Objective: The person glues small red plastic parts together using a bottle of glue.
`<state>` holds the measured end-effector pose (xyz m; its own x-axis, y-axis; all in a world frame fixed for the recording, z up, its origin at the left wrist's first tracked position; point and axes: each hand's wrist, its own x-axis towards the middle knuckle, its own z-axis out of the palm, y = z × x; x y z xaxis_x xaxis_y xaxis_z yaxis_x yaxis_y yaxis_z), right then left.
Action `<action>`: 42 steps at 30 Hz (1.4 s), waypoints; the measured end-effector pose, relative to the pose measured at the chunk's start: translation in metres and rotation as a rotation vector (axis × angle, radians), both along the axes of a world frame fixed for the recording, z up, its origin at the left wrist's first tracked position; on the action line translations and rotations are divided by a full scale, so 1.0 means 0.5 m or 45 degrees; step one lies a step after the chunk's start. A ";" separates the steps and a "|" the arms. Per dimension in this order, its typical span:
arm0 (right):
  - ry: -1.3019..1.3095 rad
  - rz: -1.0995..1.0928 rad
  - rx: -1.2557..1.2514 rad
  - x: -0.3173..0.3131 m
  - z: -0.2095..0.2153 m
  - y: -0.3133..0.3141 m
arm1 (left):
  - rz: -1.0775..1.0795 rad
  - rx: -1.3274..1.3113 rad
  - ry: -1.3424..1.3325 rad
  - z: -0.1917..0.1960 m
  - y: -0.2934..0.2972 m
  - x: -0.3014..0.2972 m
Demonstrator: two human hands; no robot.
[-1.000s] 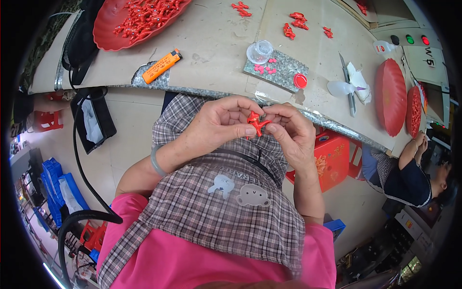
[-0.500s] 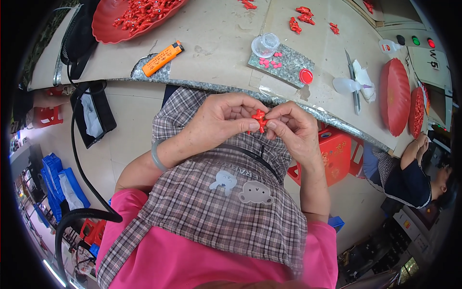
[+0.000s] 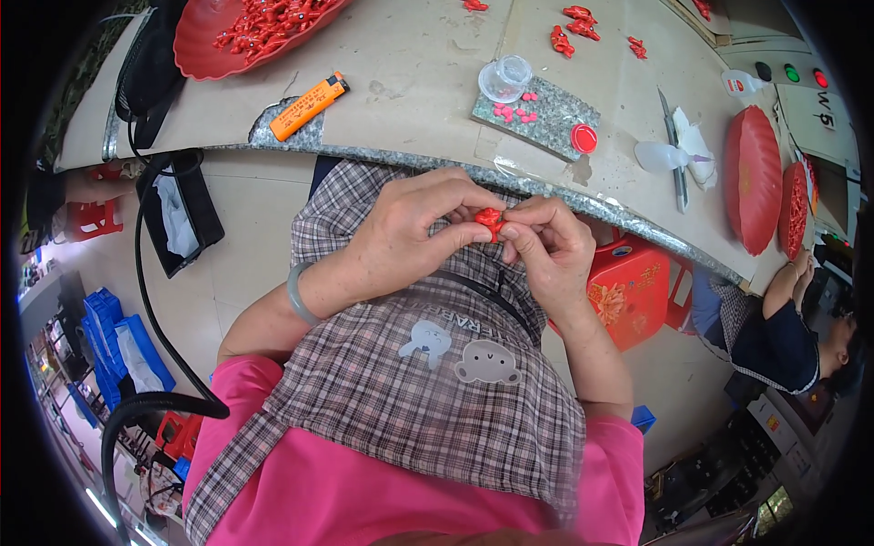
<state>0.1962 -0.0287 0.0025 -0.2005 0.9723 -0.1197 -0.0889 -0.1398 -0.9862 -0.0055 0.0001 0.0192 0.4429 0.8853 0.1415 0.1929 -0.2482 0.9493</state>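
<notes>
Over my lap, just below the table edge, both hands pinch one small red plastic piece (image 3: 490, 219). My left hand (image 3: 411, 235) grips it from the left with thumb and fingers; a pale green bangle circles that wrist. My right hand (image 3: 544, 247) holds it from the right with the fingertips closed on it. Most of the piece is hidden by my fingers. A plaid apron (image 3: 428, 382) covers my lap under the hands.
On the table (image 3: 410, 82) lie an orange lighter (image 3: 308, 107), a red dish of red pieces (image 3: 246, 32), a grey slab (image 3: 537, 114) with a clear cup, pink bits and a red cap, a blade, and red plates (image 3: 752, 177). Another person (image 3: 783, 318) sits at right.
My hands with the red piece have stayed over my lap, fingers shifting slightly around it. The view has tilted a little, so the table sits higher in the picture.
</notes>
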 end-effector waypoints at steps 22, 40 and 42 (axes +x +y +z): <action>-0.380 -0.012 0.819 0.006 -0.012 0.004 | -0.116 -0.135 -0.094 -0.002 -0.002 -0.002; -0.524 -0.029 0.975 0.003 -0.001 0.005 | -0.131 -0.105 -0.120 -0.002 0.002 -0.003; -0.540 -0.018 1.011 0.003 -0.001 0.007 | -0.072 -0.121 -0.137 0.001 0.000 0.000</action>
<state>0.1975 -0.0254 0.0020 -0.2796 0.8024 0.5273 0.3080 0.5951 -0.7423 -0.0056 0.0002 0.0196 0.4789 0.8712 0.1076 0.0768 -0.1637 0.9835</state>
